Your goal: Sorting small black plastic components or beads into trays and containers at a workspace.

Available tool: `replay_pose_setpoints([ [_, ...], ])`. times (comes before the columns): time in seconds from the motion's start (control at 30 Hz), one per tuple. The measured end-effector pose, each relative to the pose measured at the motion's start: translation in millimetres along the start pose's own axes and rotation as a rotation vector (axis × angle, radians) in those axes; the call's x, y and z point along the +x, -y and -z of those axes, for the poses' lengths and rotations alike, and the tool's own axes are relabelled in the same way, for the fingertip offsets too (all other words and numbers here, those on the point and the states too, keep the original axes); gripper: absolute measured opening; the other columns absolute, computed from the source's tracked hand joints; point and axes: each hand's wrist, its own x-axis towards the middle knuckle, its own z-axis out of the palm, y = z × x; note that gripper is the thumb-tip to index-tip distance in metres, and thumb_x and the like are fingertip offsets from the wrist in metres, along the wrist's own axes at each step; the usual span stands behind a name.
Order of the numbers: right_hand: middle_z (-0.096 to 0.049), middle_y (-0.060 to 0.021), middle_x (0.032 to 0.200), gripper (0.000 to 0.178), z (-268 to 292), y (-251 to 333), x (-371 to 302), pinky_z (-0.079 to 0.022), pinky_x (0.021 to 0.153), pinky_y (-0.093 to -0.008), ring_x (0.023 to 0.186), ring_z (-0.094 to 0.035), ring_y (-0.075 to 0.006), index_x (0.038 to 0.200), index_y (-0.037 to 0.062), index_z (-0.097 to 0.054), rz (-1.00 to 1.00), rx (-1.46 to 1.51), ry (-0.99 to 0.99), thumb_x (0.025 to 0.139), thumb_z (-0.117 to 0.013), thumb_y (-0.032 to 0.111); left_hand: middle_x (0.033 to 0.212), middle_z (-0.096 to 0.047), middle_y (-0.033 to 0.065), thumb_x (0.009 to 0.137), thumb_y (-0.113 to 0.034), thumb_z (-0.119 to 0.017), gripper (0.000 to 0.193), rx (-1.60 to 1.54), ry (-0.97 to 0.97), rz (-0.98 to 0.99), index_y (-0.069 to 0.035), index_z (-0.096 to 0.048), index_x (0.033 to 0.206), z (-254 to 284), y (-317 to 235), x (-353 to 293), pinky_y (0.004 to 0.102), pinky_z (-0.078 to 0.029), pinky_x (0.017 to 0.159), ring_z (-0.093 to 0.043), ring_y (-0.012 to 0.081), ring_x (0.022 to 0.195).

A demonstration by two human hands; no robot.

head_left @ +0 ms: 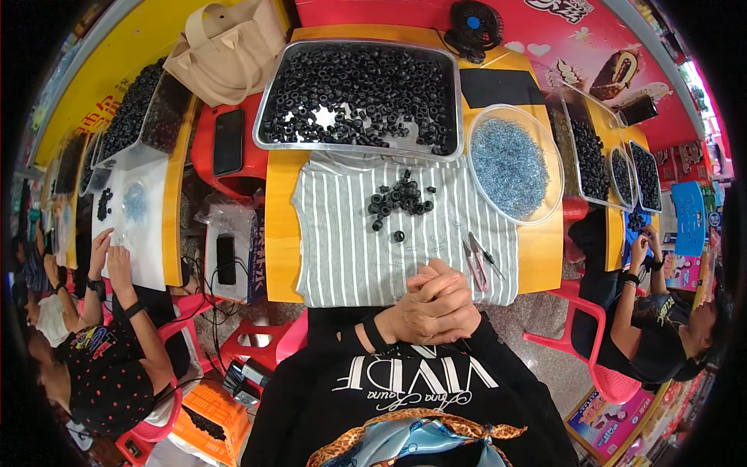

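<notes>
My left hand (406,321) and my right hand (457,314) are clasped together at the near edge of the striped grey cloth (334,265). Their fingers are folded over each other, and nothing shows between them. Just right of the hands lie pink-handled snips (475,265) and a thin dark pointed tool (485,254). Farther off on the cloth sits a loose heap of small black rings (401,201), with one ring (399,236) apart from it. A few tiny clear bits, too small to name, lie near that ring.
Behind the cloth stands a clear tray (457,93) of black rings. A round tub (555,187) of tiny bluish pieces is at its right. A fan (473,29), bag (226,54) and phone (229,142) are around the table. Other people work at side tables.
</notes>
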Motion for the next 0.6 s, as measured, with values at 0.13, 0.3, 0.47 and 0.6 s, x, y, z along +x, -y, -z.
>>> replay_pose_setpoints([
  [0.13,-0.06,-0.0043,0.082,0.011,1.0,-0.7,4.3,-0.049,0.06,-0.03,0.07,-0.06,-0.0204,0.088,0.0015,-0.064,0.016,0.016,-0.01,0.08,-0.068,0.009,0.124,-0.055,0.0157,0.085,-0.037,-0.064,0.038,-0.04,-0.026,0.049,-0.009,-0.068,0.11,-3.0,-0.5,4.2,0.0505,-0.033,0.105,-0.041,0.0377,0.125],
  [0.3,-0.061,-0.0039,0.083,0.011,6.4,-1.2,5.2,-0.05,0.061,-0.0291,0.07,-0.06,-0.019,0.089,0.0013,-0.065,0.047,0.04,-0.022,0.082,-0.067,0.009,0.12,-0.055,0.0162,0.082,-0.034,-0.067,0.033,-0.086,-0.089,0.018,-0.009,-0.068,0.103,1.0,1.8,14.6,0.0538,-0.033,0.101,-0.043,0.0385,0.119],
  [0.47,-0.061,-0.0035,0.084,0.011,4.4,0.8,14.5,-0.05,0.062,-0.0281,0.071,-0.06,-0.0176,0.091,0.001,-0.065,0.074,0.062,-0.039,0.083,-0.066,0.008,0.119,-0.056,0.0174,0.08,-0.036,-0.068,0.036,-0.078,-0.171,0.078,-0.006,-0.068,0.099,4.8,-1.0,23.0,0.0535,-0.035,0.1,-0.045,0.0394,0.117],
  [0.6,-0.062,-0.0031,0.084,0.011,2.7,1.6,19.1,-0.05,0.062,-0.0273,0.071,-0.06,-0.0164,0.092,0.0008,-0.065,0.1,0.077,-0.049,0.084,-0.066,0.008,0.12,-0.056,0.0173,0.081,-0.037,-0.066,0.037,-0.069,-0.174,0.124,-0.006,-0.068,0.1,8.3,0.4,17.6,0.0523,-0.034,0.1,-0.045,0.0391,0.117],
])
